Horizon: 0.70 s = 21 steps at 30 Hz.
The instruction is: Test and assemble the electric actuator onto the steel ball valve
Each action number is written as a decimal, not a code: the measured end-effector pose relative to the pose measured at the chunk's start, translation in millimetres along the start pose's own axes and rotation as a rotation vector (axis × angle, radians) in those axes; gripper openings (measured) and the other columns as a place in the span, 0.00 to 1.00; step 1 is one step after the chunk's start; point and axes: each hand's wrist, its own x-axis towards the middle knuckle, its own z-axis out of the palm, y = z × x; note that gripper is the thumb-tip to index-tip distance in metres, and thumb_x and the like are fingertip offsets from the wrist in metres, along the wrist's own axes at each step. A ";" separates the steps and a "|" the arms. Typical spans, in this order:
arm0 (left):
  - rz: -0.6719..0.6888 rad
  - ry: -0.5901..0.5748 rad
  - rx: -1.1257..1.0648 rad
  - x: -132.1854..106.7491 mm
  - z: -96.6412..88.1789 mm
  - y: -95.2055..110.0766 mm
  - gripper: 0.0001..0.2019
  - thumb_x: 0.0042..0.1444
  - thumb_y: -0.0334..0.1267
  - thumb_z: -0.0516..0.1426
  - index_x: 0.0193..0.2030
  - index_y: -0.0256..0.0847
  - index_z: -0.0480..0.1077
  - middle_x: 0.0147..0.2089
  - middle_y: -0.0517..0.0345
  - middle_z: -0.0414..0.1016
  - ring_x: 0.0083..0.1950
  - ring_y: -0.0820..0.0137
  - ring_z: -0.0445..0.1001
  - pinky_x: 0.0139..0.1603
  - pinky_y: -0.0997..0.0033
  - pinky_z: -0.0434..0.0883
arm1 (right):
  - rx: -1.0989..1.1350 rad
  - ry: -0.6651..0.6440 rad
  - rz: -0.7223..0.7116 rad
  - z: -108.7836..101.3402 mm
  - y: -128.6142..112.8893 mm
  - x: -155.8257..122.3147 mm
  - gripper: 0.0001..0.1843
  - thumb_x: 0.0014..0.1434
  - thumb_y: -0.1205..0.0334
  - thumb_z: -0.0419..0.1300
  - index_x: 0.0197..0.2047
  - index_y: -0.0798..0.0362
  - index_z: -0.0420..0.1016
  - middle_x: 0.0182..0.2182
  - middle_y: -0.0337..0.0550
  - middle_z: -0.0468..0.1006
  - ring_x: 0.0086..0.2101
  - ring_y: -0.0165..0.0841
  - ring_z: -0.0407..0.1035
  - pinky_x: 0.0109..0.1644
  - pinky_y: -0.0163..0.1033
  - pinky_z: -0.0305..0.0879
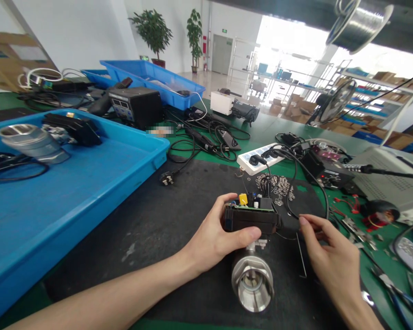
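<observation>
My left hand (pixel 215 233) is closed around a black actuator housing (pixel 251 222), its thumb across the near side. On the housing's open top, a green circuit board (pixel 253 207) carries a yellow block and other parts. Below is a steel valve body (pixel 252 279), its round threaded opening facing me. To the right, my right hand (pixel 330 256) has thumb and forefinger pinched at a black cable (pixel 289 208). An L-shaped hex key (pixel 301 256) lies on the black mat (pixel 151 238) beside that hand.
A blue tray (pixel 124 183) at left holds another valve. Behind the mat are a power strip (pixel 258 158), many small metal rings (pixel 278 188) and a loose plug (pixel 167 178). Pliers (pixel 392 288) lie at right, near a soldering station (pixel 326 169). A solder spool (pixel 359 27) hangs overhead.
</observation>
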 end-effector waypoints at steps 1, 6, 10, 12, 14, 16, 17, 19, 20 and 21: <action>-0.007 -0.007 0.009 -0.2 0.0 1.5 0.42 0.51 0.50 0.71 0.67 0.43 0.59 0.61 0.47 0.75 0.63 0.50 0.73 0.67 0.47 0.66 | 0.014 -0.002 -0.003 -4.9 -3.7 -1.4 0.14 0.64 0.46 0.63 0.45 0.45 0.81 0.32 0.37 0.82 0.27 0.32 0.72 0.36 0.38 0.69; -0.030 -0.032 0.017 -0.9 0.4 6.5 0.44 0.52 0.50 0.71 0.69 0.45 0.54 0.63 0.47 0.74 0.63 0.52 0.74 0.66 0.51 0.68 | 0.251 -0.270 0.020 -32.7 -28.6 -30.6 0.14 0.61 0.48 0.66 0.49 0.40 0.81 0.41 0.41 0.84 0.36 0.38 0.78 0.41 0.41 0.74; -0.009 -0.018 0.024 -4.5 5.8 6.8 0.48 0.50 0.51 0.72 0.70 0.46 0.51 0.63 0.47 0.73 0.61 0.53 0.75 0.65 0.52 0.68 | 0.590 -0.538 0.281 -22.5 -39.9 -61.3 0.29 0.59 0.40 0.65 0.61 0.36 0.76 0.53 0.48 0.83 0.48 0.50 0.79 0.43 0.51 0.78; 0.017 0.009 0.051 -9.3 10.5 7.3 0.50 0.49 0.51 0.72 0.71 0.48 0.49 0.62 0.47 0.72 0.62 0.53 0.75 0.65 0.53 0.68 | 0.641 -0.579 0.324 -9.2 -42.4 -70.3 0.33 0.56 0.37 0.66 0.63 0.36 0.75 0.55 0.49 0.82 0.53 0.54 0.77 0.49 0.55 0.78; 0.059 0.034 0.092 -16.4 15.3 8.7 0.53 0.47 0.50 0.74 0.72 0.50 0.46 0.62 0.48 0.73 0.62 0.52 0.75 0.65 0.52 0.69 | 0.675 -0.582 0.330 0.7 -44.3 -75.6 0.40 0.52 0.37 0.70 0.65 0.38 0.73 0.56 0.50 0.81 0.56 0.56 0.75 0.55 0.58 0.76; 0.102 0.038 0.167 -25.4 19.3 10.9 0.59 0.42 0.48 0.76 0.73 0.52 0.44 0.61 0.50 0.72 0.62 0.52 0.74 0.66 0.51 0.69 | 0.707 -0.561 0.335 2.8 -45.8 -79.2 0.49 0.47 0.38 0.74 0.69 0.41 0.67 0.59 0.52 0.78 0.59 0.57 0.72 0.60 0.59 0.73; 0.122 0.027 0.218 -30.5 20.9 12.1 0.62 0.38 0.47 0.78 0.73 0.54 0.43 0.61 0.51 0.72 0.62 0.52 0.74 0.66 0.51 0.69 | 0.727 -0.539 0.337 0.7 -46.4 -80.5 0.55 0.44 0.40 0.76 0.71 0.42 0.63 0.62 0.53 0.75 0.61 0.57 0.70 0.62 0.59 0.71; 0.153 -0.008 0.310 -41.6 23.6 13.4 0.66 0.34 0.45 0.79 0.73 0.58 0.41 0.61 0.54 0.72 0.63 0.53 0.73 0.67 0.53 0.69 | 0.789 -0.507 0.344 -8.0 -47.1 -81.5 0.65 0.38 0.45 0.80 0.74 0.44 0.53 0.67 0.55 0.69 0.65 0.55 0.66 0.67 0.58 0.66; 0.170 -0.033 0.346 -47.3 24.9 13.0 0.66 0.36 0.44 0.79 0.74 0.59 0.41 0.61 0.55 0.73 0.63 0.54 0.73 0.67 0.54 0.69 | 0.826 -0.508 0.356 -13.5 -47.4 -80.5 0.67 0.37 0.48 0.81 0.74 0.44 0.50 0.68 0.56 0.68 0.65 0.54 0.64 0.68 0.56 0.64; 0.193 -0.058 0.378 -52.8 26.3 11.9 0.62 0.41 0.44 0.77 0.74 0.61 0.40 0.62 0.56 0.73 0.64 0.55 0.73 0.67 0.54 0.70 | 0.862 -0.521 0.373 -19.0 -47.8 -78.5 0.66 0.37 0.50 0.81 0.73 0.45 0.50 0.67 0.56 0.68 0.65 0.53 0.65 0.69 0.56 0.63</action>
